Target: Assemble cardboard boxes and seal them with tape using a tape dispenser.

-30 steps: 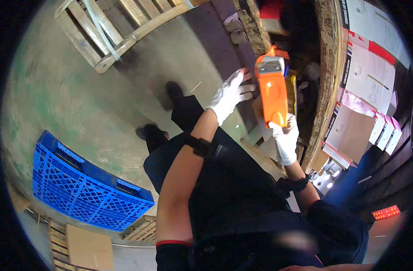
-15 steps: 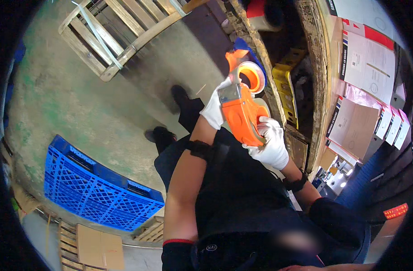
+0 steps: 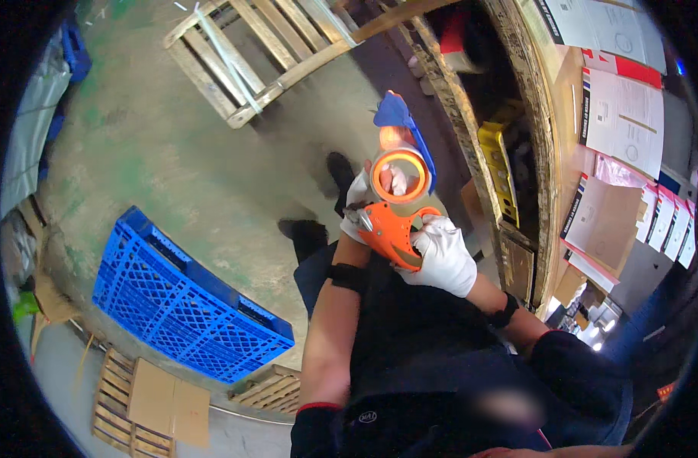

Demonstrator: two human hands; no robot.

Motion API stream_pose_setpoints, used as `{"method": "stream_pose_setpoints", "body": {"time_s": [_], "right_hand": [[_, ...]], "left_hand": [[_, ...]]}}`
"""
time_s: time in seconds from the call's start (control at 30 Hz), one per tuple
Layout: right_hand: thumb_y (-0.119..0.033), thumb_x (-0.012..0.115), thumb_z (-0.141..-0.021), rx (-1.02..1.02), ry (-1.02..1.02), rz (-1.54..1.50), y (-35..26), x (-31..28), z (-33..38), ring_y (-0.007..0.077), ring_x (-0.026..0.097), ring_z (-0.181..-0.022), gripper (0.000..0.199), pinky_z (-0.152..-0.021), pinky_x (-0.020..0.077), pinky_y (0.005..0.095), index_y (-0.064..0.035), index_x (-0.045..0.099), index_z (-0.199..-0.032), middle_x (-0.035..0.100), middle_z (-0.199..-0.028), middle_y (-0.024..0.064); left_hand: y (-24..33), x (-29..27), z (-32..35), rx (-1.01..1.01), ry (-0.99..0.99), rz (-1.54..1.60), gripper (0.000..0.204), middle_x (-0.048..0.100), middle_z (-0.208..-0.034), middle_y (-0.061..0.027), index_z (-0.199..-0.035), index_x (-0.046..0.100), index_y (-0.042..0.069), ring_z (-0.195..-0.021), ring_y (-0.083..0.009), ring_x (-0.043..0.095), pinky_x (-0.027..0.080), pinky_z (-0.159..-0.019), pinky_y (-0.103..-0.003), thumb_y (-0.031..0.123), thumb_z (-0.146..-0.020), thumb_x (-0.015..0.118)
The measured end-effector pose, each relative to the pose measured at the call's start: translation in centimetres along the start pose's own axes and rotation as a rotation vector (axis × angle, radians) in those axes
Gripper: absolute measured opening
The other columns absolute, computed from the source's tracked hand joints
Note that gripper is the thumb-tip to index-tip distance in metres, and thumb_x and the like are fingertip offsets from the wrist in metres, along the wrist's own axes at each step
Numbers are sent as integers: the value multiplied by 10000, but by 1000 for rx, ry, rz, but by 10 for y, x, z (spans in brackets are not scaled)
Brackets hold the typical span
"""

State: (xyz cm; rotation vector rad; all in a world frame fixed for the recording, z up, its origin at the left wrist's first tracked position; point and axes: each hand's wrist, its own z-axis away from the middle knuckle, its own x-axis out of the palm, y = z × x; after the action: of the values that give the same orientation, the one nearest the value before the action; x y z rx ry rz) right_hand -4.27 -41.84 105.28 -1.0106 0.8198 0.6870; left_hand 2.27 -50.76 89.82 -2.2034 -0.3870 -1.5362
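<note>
An orange hand-held tape dispenser (image 3: 385, 229) is held up in front of my body, and a tape roll (image 3: 421, 185) with an orange core sits at its far end. Beyond the roll sticks up a blue piece (image 3: 398, 114) of the dispenser. My right hand (image 3: 443, 258), in a white glove, is wrapped round the handle loop. From the left side my gloved left hand (image 3: 356, 200) grips the dispenser by the roll. White-gloved fingertips show through the middle of the roll; the rest of those fingers is hidden behind it.
A blue plastic pallet (image 3: 196, 301) leans at the left, and a slatted wooden pallet (image 3: 261, 57) lies ahead. On the right is a worn wooden bench (image 3: 543, 137) bearing several white cartons (image 3: 622, 118). A yellow perforated metal part (image 3: 498, 172) sits under its edge.
The dispenser has turned, so its side and the roll's ring now face me more. Both hands have come slightly nearer my body and still hold it. The whole view has shifted.
</note>
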Motion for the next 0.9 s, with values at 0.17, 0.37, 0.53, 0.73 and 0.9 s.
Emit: {"method": "stream_pose_setpoints", "body": {"time_s": [0.17,0.37,0.53,0.73,0.9], "right_hand": [[-342,750,-544,13,-231,75,-23,-10,-7,331,558,-731,376,-658,459,398,-39,620,-725,566,-663,142],[-357,735,-607,-44,-352,115,-44,-21,-4,328,576,-677,395,-634,475,403,-48,599,-812,586,-682,155],[-358,751,-627,29,-250,-76,-29,-22,-9,394,587,-651,460,-620,490,437,-23,563,-880,572,-673,189],[-390,751,-643,319,-121,-417,-38,-24,10,378,609,-636,464,-588,507,416,-70,588,-936,601,-679,181],[-426,741,-648,216,-123,-106,-10,-33,41,365,610,-628,461,-616,507,424,-48,603,-873,593,-660,188]], "left_hand": [[5,20,13,33,425,-123,298,531,-1104,-81,-1122,461,49,-999,-171,540,462,-887,-315,301,-972,407],[14,54,31,104,939,-259,375,608,-897,-63,-939,556,69,-863,-203,588,488,-812,-344,414,-967,412],[33,55,45,37,939,-90,441,618,-938,-106,-1064,538,53,-873,-254,601,496,-811,-408,462,-951,419],[46,42,44,142,1091,-344,558,524,-1248,-114,-1325,402,77,-1062,-286,561,456,-923,-454,469,-932,459],[125,36,47,453,1178,-514,621,385,-1407,-79,-1374,339,80,-1268,-282,396,346,-1022,-517,487,-923,465]]}}
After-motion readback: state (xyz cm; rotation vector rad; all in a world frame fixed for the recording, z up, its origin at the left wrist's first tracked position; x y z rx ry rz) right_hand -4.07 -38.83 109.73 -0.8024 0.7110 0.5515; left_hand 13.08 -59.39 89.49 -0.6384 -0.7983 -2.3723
